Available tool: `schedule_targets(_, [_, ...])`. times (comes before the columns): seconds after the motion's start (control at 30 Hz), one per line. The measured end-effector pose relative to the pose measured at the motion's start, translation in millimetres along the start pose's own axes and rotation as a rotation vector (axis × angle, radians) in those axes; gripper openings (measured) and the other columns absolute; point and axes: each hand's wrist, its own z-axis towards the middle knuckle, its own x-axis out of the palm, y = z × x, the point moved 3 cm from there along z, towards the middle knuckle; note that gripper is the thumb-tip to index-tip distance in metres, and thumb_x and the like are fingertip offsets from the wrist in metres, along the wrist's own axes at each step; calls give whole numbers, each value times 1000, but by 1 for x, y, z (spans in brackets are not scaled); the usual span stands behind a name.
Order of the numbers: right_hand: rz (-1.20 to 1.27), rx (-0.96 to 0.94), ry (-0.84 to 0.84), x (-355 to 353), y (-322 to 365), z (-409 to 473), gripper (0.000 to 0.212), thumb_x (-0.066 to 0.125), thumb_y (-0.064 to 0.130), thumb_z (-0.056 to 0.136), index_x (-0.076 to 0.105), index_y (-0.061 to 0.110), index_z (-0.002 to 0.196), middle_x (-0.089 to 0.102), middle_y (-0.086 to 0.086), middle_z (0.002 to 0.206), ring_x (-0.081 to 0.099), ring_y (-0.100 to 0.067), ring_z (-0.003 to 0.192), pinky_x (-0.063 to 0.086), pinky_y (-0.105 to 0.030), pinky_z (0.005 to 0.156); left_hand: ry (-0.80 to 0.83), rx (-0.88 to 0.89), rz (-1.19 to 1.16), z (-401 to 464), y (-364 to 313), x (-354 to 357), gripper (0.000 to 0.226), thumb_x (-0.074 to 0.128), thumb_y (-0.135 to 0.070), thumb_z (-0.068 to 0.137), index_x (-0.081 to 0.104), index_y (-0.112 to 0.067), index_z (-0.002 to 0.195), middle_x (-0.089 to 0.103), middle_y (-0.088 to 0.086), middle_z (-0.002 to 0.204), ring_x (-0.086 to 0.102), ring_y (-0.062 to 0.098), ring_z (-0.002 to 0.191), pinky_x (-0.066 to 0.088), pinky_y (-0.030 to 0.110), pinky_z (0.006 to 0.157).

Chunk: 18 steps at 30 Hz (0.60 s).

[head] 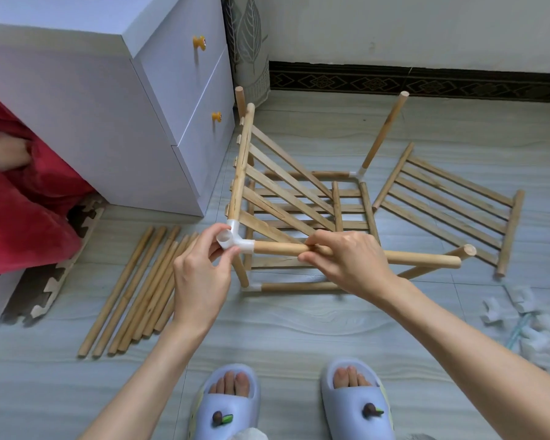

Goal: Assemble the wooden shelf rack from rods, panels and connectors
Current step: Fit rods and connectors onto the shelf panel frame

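Rack partly framed: left hand pinches white corner connector, right hand grips rod. Left: spare rods at 8 o'clock, loose panel at 2, connectors at 4.

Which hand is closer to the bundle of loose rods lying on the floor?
Left. The left hand pinches the white connector just above the loose rods; the right hand grips the horizontal rod farther right.

Bare forearms, pale-blue slippers with charms
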Motion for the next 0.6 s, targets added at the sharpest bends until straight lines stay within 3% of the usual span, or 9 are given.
schedule_targets(0.17, [34, 84, 138, -3, 1, 2, 29, 55, 49, 88, 66, 24, 95, 53, 8, 62, 46, -13, 61, 34, -28, 59, -1, -28, -7, 0, 2, 0, 29, 72, -1, 77, 64, -13, 103, 66, -1, 95, 63, 6, 85, 42, -1, 78])
schedule_targets(0.33, [74, 107, 180, -7, 1, 3, 29, 55, 49, 88, 65, 24, 98, 54, 8, 65, 47, -12, 64, 32, -26, 62, 30, -35, -11, -1, -1, 0, 31, 74, -7, 77, 63, -14, 105, 65, -4, 99, 63, 6, 88, 44, 2, 77])
schedule_targets(0.5, [-6, 49, 179, -8, 5, -1, 33, 49, 51, 90, 61, 24, 103, 59, 7, 74, 50, -10, 66, 44, -27, 66, 18, -85, 0, 5, -5, -1, 26, 75, -8, 75, 62, -17, 96, 65, -1, 93, 59, 5, 80, 38, -3, 69])
schedule_targets(0.6, [4, 28, 196, -16, 4, -4, 38, 44, 52, 91, 63, 23, 106, 64, 7, 87, 56, -10, 76, 47, -28, 74, 5, -129, -20, 7, -8, -2, 23, 74, -9, 77, 61, -20, 92, 64, -2, 90, 56, -5, 79, 36, -4, 66])
